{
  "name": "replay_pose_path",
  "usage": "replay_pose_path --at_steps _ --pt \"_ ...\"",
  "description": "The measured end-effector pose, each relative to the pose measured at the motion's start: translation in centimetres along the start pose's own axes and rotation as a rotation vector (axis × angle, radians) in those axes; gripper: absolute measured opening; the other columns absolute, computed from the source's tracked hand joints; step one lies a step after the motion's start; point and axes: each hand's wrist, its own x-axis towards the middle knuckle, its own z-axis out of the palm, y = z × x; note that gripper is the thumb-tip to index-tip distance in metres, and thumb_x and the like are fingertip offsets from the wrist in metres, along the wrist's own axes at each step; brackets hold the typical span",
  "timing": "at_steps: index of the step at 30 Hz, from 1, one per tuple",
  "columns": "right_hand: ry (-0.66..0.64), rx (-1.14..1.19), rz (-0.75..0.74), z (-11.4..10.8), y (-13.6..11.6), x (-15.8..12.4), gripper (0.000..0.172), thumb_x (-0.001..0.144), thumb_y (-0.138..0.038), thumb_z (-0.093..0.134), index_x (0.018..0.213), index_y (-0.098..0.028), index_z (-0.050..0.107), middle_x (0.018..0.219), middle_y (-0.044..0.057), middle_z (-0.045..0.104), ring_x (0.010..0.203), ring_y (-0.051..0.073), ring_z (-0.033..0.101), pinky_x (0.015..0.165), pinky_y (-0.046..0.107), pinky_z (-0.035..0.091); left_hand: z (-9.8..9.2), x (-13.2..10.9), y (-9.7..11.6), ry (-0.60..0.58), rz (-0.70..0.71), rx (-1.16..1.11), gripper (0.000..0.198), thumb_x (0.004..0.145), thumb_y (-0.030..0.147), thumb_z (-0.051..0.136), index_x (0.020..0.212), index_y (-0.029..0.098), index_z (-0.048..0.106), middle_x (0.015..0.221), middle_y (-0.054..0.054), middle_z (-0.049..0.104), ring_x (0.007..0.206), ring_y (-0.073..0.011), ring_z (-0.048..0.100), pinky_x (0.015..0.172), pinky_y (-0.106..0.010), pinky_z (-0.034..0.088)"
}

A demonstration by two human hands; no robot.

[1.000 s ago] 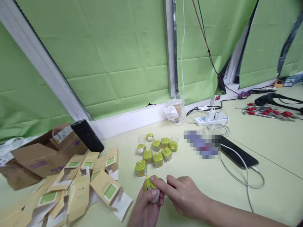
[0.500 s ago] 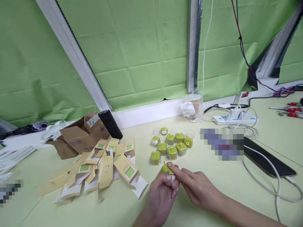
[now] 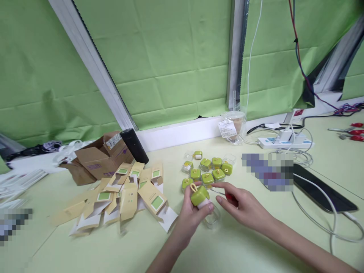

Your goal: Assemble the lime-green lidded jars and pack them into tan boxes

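Observation:
My left hand (image 3: 192, 212) is closed around a small green-and-white square case (image 3: 200, 195), thumb against its white side and a yellow loop on top. Just below it is a clear plastic cover (image 3: 212, 218); whether the two touch I cannot tell. Beside them on the right, my right hand (image 3: 241, 206) has its index finger stretched toward the case. A tool that looks like a red-handled screwdriver (image 3: 231, 197) is held in its curled fingers, the thin metal shaft pointing left. Several similar green-lidded cases (image 3: 207, 179) stand behind my hands, one of them partly hidden by my left hand.
Opened cardboard packets (image 3: 127, 203) lie heaped on the left, before a brown box (image 3: 99, 157) and a black cylinder (image 3: 134, 146). A bagged cup (image 3: 236, 127) stands at the back. On the right are a power strip (image 3: 284, 142), a black phone (image 3: 324, 187), cables and red-handled tools (image 3: 355, 132).
My right hand has drawn back to the right from the case, and the red handle now shows. My left hand has turned the case, bringing its white side and the clear cover into sight.

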Motion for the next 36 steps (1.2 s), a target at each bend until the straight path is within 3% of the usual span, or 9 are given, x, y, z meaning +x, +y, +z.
replay_pose_path --at_steps 4,9,14,19,22,25,27,31,36 --pt "-0.016 0.030 0.070 -0.5 0.9 0.5 0.031 0.091 -0.038 0.038 0.093 -0.022 0.064 0.062 0.000 0.060 0.053 0.015 0.049 0.053 0.026 0.035 -0.3 0.2 -1.0 0.052 0.055 0.435 0.048 0.072 0.023 0.065 0.115 0.023 0.044 0.105 -0.005 0.053 0.094 -0.0206 0.053 0.086 -0.032 0.039" --pt "-0.051 0.158 0.097 -0.1 1.1 0.7 0.032 0.090 -0.039 0.040 0.089 -0.019 0.065 0.060 -0.001 0.055 0.053 0.014 0.044 0.052 0.025 0.033 -0.3 0.0 -1.6 0.025 0.061 0.551 0.043 0.074 0.023 0.060 0.115 0.023 0.046 0.112 -0.007 0.053 0.105 -0.0244 0.051 0.092 -0.035 0.036" --pt "-0.067 0.331 0.145 1.1 1.0 0.5 0.029 0.086 -0.037 0.047 0.099 -0.017 0.065 0.055 -0.006 0.034 0.051 0.012 0.037 0.050 0.023 0.030 -0.3 0.0 -2.1 0.002 0.038 0.414 0.050 0.072 0.030 0.065 0.118 0.020 0.046 0.118 -0.011 0.053 0.112 -0.0260 0.049 0.095 -0.036 0.034" --pt "0.007 0.431 0.118 1.0 0.5 0.2 0.027 0.087 -0.036 0.049 0.101 -0.017 0.061 0.058 -0.008 0.027 0.052 0.010 0.033 0.052 0.023 0.031 0.0 0.0 -1.2 0.115 0.040 0.100 0.044 0.078 0.041 0.061 0.116 0.022 0.050 0.114 -0.008 0.057 0.099 -0.0215 0.054 0.087 -0.031 0.039" --pt "0.049 0.462 0.097 1.0 -0.1 0.1 0.021 0.084 -0.034 0.054 0.095 -0.018 0.061 0.060 -0.007 0.032 0.053 0.010 0.034 0.050 0.022 0.031 0.6 0.0 -0.3 0.071 0.007 -0.201 0.032 0.081 0.040 0.058 0.106 0.020 0.056 0.105 -0.007 0.061 0.086 -0.0178 0.057 0.077 -0.030 0.043" --pt "0.139 0.426 0.018 1.2 -0.5 0.0 0.013 0.081 -0.029 0.058 0.083 -0.017 0.064 0.068 -0.002 0.044 0.055 0.011 0.037 0.049 0.022 0.031 1.2 -0.4 0.1 0.029 -0.003 -0.441 0.019 0.084 0.034 0.056 0.093 0.017 0.058 0.102 -0.007 0.061 0.093 -0.0184 0.058 0.083 -0.031 0.044" --pt "0.174 0.398 -0.022 1.4 -0.7 0.0 0.012 0.080 -0.027 0.059 0.080 -0.018 0.067 0.069 -0.001 0.046 0.056 0.011 0.038 0.049 0.022 0.033 1.5 -0.6 -0.2 0.054 -0.001 -0.449 0.019 0.083 0.032 0.059 0.097 0.019 0.057 0.103 -0.006 0.062 0.098 -0.0190 0.058 0.085 -0.032 0.044" --pt "0.110 0.394 0.011 1.9 -0.8 0.0 0.015 0.080 -0.024 0.058 0.071 -0.018 0.068 0.061 -0.003 0.042 0.055 0.011 0.040 0.051 0.022 0.033 1.6 -0.8 -1.5 0.100 0.055 -0.218 0.046 0.071 0.030 0.072 0.113 0.025 0.053 0.110 -0.006 0.061 0.092 -0.0181 0.061 0.080 -0.029 0.047" --pt "0.061 0.436 0.029 2.1 -0.8 0.0 0.023 0.076 -0.019 0.054 0.053 -0.016 0.057 0.056 -0.004 0.039 0.053 0.010 0.038 0.049 0.022 0.030 1.1 -0.4 -2.6 0.062 0.110 -0.112 0.052 0.063 0.029 0.078 0.110 0.022 0.056 0.096 -0.004 0.063 0.083 -0.0165 0.062 0.074 -0.028 0.049"
